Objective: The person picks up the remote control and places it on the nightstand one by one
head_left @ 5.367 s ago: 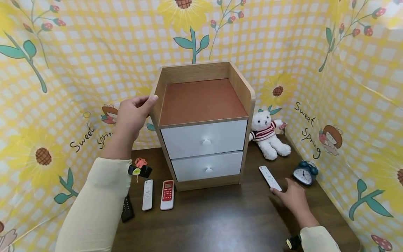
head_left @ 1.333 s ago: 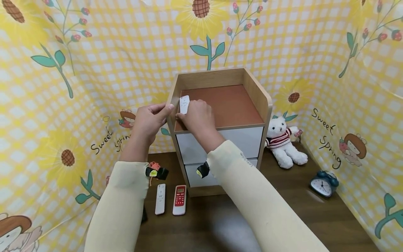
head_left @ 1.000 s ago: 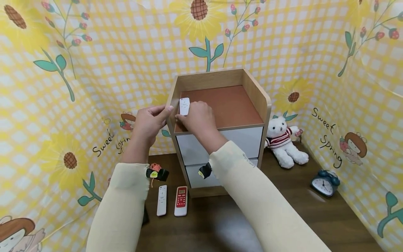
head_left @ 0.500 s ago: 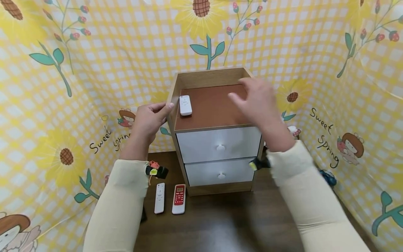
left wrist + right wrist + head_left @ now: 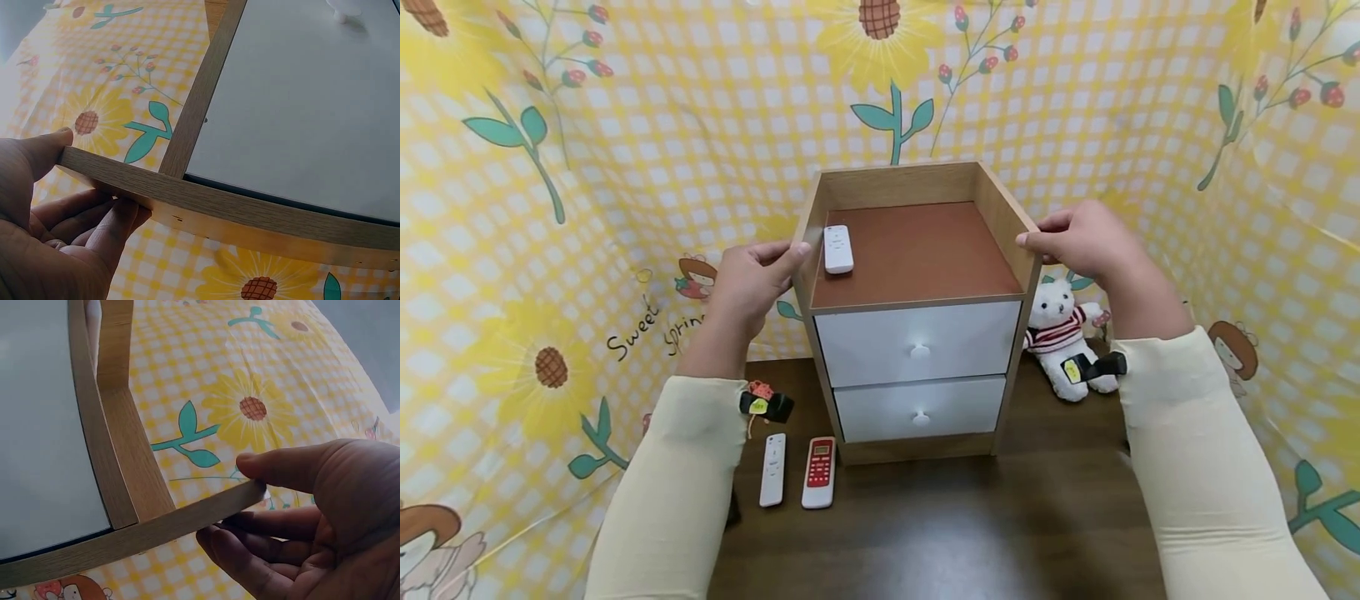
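A small wooden cabinet (image 5: 917,451) with two white drawers stands against the cloth backdrop, both drawers pushed in. My left hand (image 5: 752,279) pinches the top edge of its left side panel, thumb inside and fingers outside. On the opposite side my right hand (image 5: 1086,242) pinches the right side panel (image 5: 187,512) near its front corner. The left wrist view shows the left panel (image 5: 206,203) between thumb and curled fingers. A white remote control (image 5: 838,249) lies on the brown top shelf (image 5: 925,250), along the left wall, touched by neither hand.
Left of the cabinet's foot lie another white remote (image 5: 772,470), a red-and-white remote (image 5: 818,472) and a partly hidden black object (image 5: 733,508). Orange string (image 5: 761,389) is behind the left wrist. A white teddy bear (image 5: 1054,304) sits at the right, partly behind my right wrist.
My right hand took the white remote from the table at right to the shelf, let go of it, then moved right onto the right panel. The left hand stayed on its panel.
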`<state>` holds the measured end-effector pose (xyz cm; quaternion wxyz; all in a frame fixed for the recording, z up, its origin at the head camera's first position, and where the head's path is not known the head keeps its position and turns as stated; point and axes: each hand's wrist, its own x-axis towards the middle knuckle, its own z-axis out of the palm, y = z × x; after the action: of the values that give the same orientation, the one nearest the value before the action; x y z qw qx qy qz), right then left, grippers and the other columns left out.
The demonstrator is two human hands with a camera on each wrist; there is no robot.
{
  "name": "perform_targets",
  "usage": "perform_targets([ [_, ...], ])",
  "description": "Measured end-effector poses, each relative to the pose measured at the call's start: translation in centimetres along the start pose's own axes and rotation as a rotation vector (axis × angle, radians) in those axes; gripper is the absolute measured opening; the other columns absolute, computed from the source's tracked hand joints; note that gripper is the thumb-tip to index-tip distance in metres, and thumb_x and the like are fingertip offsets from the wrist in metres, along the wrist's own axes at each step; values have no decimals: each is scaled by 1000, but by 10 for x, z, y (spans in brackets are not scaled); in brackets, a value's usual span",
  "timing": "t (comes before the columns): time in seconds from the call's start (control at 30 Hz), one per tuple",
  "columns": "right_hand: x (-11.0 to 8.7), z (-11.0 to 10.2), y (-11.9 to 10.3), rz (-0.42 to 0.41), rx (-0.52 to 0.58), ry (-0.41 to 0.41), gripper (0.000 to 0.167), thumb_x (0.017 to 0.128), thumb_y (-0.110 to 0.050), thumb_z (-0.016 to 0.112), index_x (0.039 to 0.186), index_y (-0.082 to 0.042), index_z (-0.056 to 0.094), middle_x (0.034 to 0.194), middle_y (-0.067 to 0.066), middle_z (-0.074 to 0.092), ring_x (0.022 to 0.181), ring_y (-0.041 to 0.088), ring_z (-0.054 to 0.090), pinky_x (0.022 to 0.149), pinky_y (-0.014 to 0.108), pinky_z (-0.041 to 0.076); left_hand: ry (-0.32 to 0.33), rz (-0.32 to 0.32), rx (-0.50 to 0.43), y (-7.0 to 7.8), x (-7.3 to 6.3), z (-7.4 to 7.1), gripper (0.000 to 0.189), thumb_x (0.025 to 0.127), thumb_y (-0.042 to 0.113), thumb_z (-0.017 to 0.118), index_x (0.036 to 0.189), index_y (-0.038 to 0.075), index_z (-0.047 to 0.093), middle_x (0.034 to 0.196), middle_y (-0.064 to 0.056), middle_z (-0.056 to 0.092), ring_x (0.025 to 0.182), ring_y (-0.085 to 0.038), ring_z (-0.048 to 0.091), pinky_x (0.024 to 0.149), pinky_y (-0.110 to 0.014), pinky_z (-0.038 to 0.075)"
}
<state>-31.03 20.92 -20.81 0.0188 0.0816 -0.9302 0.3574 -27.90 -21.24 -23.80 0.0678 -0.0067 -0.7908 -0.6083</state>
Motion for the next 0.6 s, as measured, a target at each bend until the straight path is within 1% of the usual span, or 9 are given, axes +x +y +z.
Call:
perform_targets([
  [0.07,2,0,3,17,51,-19,57,102,-48,74,139,-4,73,136,18,72,108,24,76,96,43,53,1,-2,-5,0,0,0,58,106,38,72,154,5,61,165,-15,54,149,-26,56,122,-40,48],
  [0.1,2,-1,4,25,79,-32,60,102,-47,74,142,-3,71,141,19,69,107,19,76,104,46,52,2,-4,-8,0,0,1,58,106,37,72,154,5,61,165,-15,53,150,-26,56,122,-40,48],
  [0.2,5,0,6,51,164,-60,65,103,-45,75,148,0,65,150,20,63,100,9,74,121,52,45,12,-13,-17,-1,0,0,59,106,38,72,154,5,62,165,-15,53,150,-26,55,122,-40,47],
  [0.23,5,0,7,60,178,-61,65,102,-46,75,148,-1,65,150,20,63,98,6,72,124,53,43,17,-15,-19,-1,0,0,60,105,39,73,153,6,62,165,-15,53,150,-26,55,122,-39,48],
  [0.3,6,2,7,77,204,-67,67,102,-46,75,151,-1,63,153,20,62,101,8,71,127,54,38,26,-21,-29,-3,-2,0,63,103,42,75,154,6,62,164,-14,54,150,-25,55,122,-38,48],
  [0.37,5,3,6,88,215,-70,68,102,-46,75,152,-2,62,155,20,60,109,15,71,128,55,36,32,-17,-52,-9,-6,-2,67,102,44,76,156,6,60,165,-15,52,151,-26,55,122,-37,48],
  [0.47,4,5,7,93,212,-74,71,102,-48,74,154,-2,60,159,21,57,123,26,70,129,56,34,54,14,-58,-27,-16,-10,73,103,47,73,159,4,54,166,-17,52,150,-31,56,124,-40,46],
  [0.53,2,4,7,90,205,-70,71,102,-48,73,155,-3,59,160,20,56,124,27,70,129,57,34,106,34,26,-46,-26,-21,76,104,54,69,160,5,53,164,-17,54,149,-33,58,124,-44,46],
  [0.6,1,3,9,87,195,-57,70,102,-49,73,154,-3,61,160,20,56,116,20,71,128,56,36,198,26,147,-73,-38,-33,77,104,61,65,158,7,56,160,-18,59,145,-35,60,123,-48,47],
])
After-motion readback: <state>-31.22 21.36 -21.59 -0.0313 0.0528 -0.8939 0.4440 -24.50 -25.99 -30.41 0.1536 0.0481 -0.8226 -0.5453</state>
